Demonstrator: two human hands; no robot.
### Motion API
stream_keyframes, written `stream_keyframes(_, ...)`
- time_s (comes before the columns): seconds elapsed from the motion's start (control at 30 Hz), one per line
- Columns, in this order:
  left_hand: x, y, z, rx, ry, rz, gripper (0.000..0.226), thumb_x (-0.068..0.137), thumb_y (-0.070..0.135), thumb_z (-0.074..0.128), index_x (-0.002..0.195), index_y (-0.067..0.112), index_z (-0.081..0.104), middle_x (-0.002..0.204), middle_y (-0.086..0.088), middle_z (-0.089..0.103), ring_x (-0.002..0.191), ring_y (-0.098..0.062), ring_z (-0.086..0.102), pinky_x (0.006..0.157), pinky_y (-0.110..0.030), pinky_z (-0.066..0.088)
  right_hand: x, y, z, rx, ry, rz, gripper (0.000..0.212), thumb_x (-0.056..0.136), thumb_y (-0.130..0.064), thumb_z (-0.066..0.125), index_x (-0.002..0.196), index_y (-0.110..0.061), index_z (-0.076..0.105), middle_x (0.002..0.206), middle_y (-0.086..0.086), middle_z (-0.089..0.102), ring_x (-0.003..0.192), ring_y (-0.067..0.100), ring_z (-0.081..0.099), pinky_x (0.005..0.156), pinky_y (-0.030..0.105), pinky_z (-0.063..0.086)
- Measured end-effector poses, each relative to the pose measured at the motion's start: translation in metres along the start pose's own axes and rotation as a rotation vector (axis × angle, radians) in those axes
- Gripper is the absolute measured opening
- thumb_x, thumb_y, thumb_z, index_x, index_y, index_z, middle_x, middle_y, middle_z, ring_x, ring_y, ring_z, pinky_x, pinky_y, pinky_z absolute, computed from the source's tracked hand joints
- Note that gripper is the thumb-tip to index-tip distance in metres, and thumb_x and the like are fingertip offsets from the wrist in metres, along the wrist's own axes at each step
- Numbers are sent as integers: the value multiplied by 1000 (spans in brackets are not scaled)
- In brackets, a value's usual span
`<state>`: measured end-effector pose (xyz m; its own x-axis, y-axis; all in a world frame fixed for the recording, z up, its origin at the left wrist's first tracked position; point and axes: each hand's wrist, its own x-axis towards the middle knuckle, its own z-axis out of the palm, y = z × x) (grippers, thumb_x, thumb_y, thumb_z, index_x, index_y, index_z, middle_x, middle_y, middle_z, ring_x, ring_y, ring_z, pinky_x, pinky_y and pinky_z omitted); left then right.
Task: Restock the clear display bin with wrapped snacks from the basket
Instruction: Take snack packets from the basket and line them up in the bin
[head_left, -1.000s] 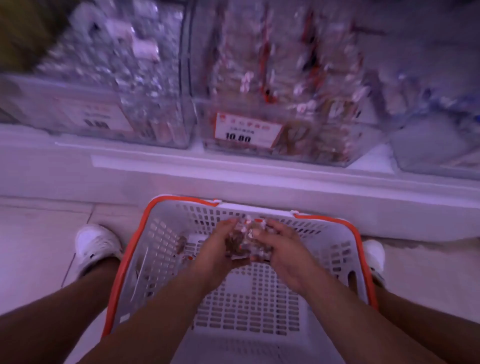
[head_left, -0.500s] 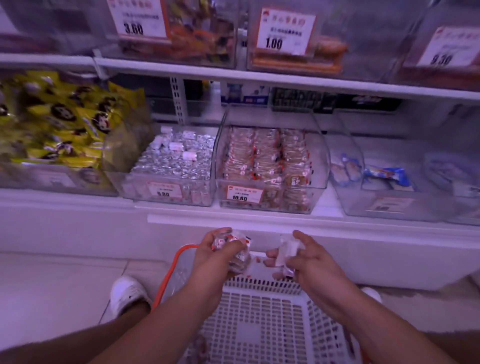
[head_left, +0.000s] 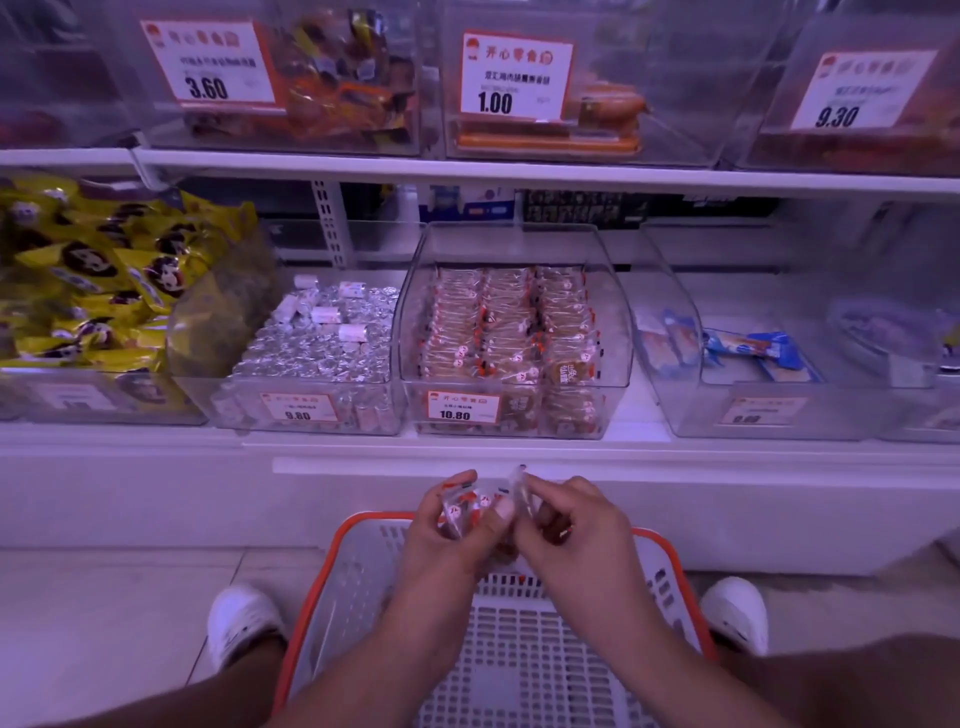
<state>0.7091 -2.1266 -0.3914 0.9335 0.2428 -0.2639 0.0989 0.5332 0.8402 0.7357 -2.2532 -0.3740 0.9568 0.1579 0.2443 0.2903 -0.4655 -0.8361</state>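
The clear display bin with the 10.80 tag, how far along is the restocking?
Done: the clear display bin already shows three rows of wrapped snacks. In hand: the left hand and right hand each hold wrapped snacks above the basket, not yet at the bin. Left: placing this handful; what remains in the basket is hidden.

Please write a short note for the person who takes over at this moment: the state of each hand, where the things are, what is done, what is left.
Left hand: grips a small bunch of wrapped snacks above the basket.
Right hand: pinches one clear-wrapped snack, close to the left hand's bunch.
Clear display bin with the 10.80 tag: straight ahead on the lower shelf, already holding rows of the same snacks.
Done: snacks lifted out of the basket.
Left: place the held snacks in the bin. Whether more remain in the basket cannot be told; the arms hide much of it.
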Motion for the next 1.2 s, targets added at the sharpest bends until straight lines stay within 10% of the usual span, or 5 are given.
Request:
stream_keyframes(0.2, 10, -4, -1, 37, 67, 54, 72, 59, 34, 84, 123, 10, 59, 96, -15, 74, 77, -26, 68, 61, -35, 55, 12, -15, -6, 524, -362, 327, 29, 89, -18, 56, 95, -39, 75, 80, -2, 61, 67, 3, 61, 67, 16, 49)
stream_keyframes(0.33, 9, -7, -2, 70, 7, 45, 73, 61, 40, 90, 122, 12, 61, 91, -18, 71, 74, -28, 65, 68, -39, 52, 12, -9, -11, 660, -234, 445, 28, 90, 6, 62, 111, -11, 71, 66, 11, 60, 51, 13, 55, 54, 21, 48)
stream_keyframes(0.6, 0, 0, 10, 176, -9, 199, 48, 73, 40, 74, 116, 21, 65, 87, -13, 76, 75, -21, 74, 60, -26, 57, 3, -15, -7, 920, -391, 641, 40, 86, -29, 64, 119, -6, 67, 116, 18, 71, 114, 35, 65, 102, 48, 47)
stream_keyframes(0.77, 1, 7, 10, 402, -29, 333, 48, 75, 40, 74, 120, 31, 61, 78, -3, 71, 65, -11, 66, 58, -21, 53, -4, -22, -2, 1144, -542, 730, 39, 100, -41, 46, 126, -18, 64, 126, 9, 66, 106, 29, 63, 95, 53, 50)
stream_keyframes(1.2, 9, 34, 29, 412, -98, 356, 47, 83, 63, 61, 110, 25, 69, 92, -8, 76, 74, -20, 71, 58, -31, 55, 15, -20, -36, 1197, -594, 533, 38, 94, -15, 60, 127, 3, 60, 122, 26, 56, 109, 36, 54, 109, 58, 39)
